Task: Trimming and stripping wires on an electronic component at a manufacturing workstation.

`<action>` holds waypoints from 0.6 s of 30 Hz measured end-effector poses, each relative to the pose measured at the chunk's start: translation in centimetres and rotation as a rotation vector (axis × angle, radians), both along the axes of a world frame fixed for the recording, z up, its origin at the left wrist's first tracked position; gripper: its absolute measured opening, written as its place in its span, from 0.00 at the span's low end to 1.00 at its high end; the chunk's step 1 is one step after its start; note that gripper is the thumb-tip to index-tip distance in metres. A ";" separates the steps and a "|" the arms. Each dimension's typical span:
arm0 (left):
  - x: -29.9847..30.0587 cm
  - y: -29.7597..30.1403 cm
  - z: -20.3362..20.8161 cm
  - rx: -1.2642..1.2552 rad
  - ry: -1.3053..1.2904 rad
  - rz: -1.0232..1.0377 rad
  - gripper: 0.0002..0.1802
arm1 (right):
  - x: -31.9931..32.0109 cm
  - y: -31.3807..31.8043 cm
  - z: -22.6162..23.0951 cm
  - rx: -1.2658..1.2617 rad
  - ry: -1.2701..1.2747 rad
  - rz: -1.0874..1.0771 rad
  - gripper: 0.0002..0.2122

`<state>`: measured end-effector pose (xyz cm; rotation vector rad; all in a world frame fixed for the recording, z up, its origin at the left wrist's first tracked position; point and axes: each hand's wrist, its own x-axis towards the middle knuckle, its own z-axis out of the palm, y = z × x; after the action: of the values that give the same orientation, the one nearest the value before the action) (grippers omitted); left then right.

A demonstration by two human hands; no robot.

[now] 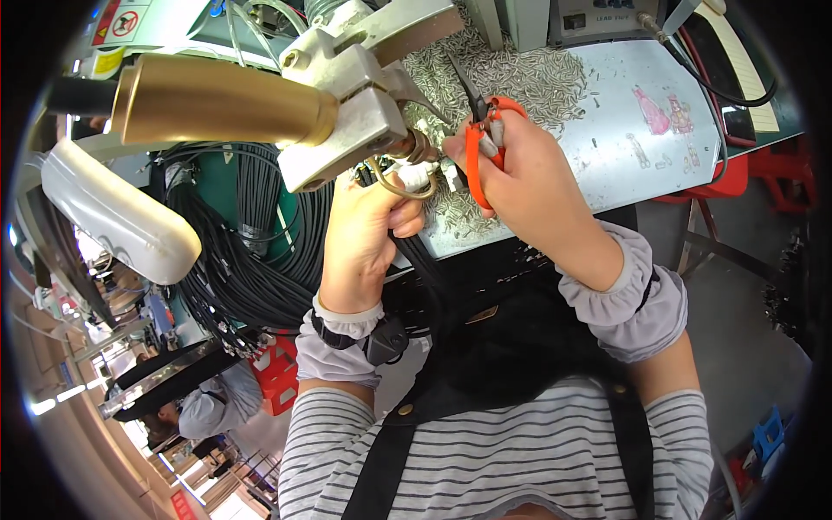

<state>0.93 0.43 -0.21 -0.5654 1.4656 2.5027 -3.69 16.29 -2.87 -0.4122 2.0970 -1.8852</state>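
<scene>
My left hand (368, 230) is closed, fingers curled around black cables (419, 260) beneath the metal head of a clamped fixture (347, 113). A small whitish piece (416, 178) shows at its fingertips, beside a bent brass-coloured loop (381, 184). My right hand (533, 173) is closed on orange-handled scissors (474, 165), their dark blades pointing up and away from me. Its thumb and fingertips are close to a small metallic piece (453, 176) near the fixture's tip; whether they grip it I cannot tell. A brass-coloured cylinder (225, 100) extends left from the fixture.
Many small metal pieces (546, 78) lie heaped on the pale work surface (624, 156). Bundles of black cables (234, 286) hang at the left beside a white lamp-like arm (121, 212). A grey control box (602, 22) stands at the back; a red stool (724, 182) is at right.
</scene>
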 end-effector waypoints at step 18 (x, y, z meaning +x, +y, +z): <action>4.5 2.8 1.6 -0.269 0.067 0.021 0.13 | 3.4 1.6 0.8 -0.123 0.306 -0.113 0.04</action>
<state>5.44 3.26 1.43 -0.5455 1.8467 2.3762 -0.33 17.85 -2.09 -0.6610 2.2399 -2.1403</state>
